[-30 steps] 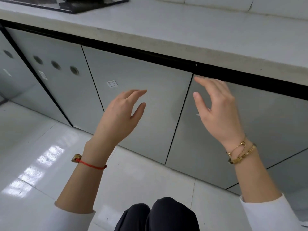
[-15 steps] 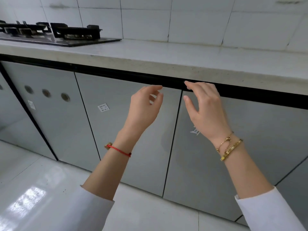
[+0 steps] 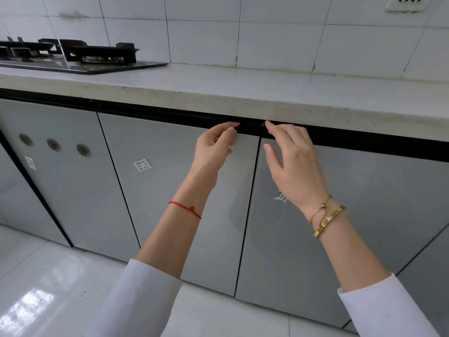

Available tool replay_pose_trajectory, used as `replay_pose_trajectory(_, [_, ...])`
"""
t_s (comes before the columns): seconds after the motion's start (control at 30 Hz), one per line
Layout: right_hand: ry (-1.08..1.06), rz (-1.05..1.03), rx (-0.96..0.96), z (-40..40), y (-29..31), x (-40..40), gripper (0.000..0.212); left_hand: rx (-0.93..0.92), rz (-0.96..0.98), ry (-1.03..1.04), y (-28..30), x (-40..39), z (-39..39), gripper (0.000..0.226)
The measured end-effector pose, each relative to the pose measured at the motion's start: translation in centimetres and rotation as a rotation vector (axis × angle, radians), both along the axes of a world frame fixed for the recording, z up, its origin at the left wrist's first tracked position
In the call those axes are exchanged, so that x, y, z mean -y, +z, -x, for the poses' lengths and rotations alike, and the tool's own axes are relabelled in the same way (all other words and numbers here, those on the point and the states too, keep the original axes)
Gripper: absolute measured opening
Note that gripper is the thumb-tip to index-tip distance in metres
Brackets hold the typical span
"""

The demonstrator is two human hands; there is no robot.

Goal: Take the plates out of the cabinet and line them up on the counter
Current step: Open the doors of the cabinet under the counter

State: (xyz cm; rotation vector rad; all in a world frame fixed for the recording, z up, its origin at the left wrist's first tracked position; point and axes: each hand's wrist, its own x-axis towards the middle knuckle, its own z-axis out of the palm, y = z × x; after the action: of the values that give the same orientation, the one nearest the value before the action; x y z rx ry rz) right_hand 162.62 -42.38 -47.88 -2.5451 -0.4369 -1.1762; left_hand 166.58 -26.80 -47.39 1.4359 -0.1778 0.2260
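Note:
Two grey cabinet doors stand closed under the pale counter (image 3: 255, 93). My left hand (image 3: 213, 149) reaches the top right corner of the left door (image 3: 175, 190), fingertips at the black recess under the counter edge. My right hand (image 3: 291, 161) is at the top left corner of the right door (image 3: 364, 227), its fingers reaching into the same dark strip. Neither hand visibly grips anything. No plates are in sight; the cabinet's inside is hidden.
A black gas hob (image 3: 73, 57) sits on the counter at the far left. Another grey door with three round vents (image 3: 53, 144) is left of the pair. White tiled wall behind, a socket (image 3: 405, 3) at the top right, glossy white floor (image 3: 48, 288) below.
Both hands have risen from in front of the doors to the doors' top edges under the counter. The view has tilted up, bringing the counter, hob and wall into sight.

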Motion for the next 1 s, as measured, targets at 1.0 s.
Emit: replay_pose_trajectory(1.0, [0.449,-0.117,0.052,9.3,-2.2,-7.3,0.040,0.518,-0.578,0.477,-8.2,-5.4,14.4,0.085])
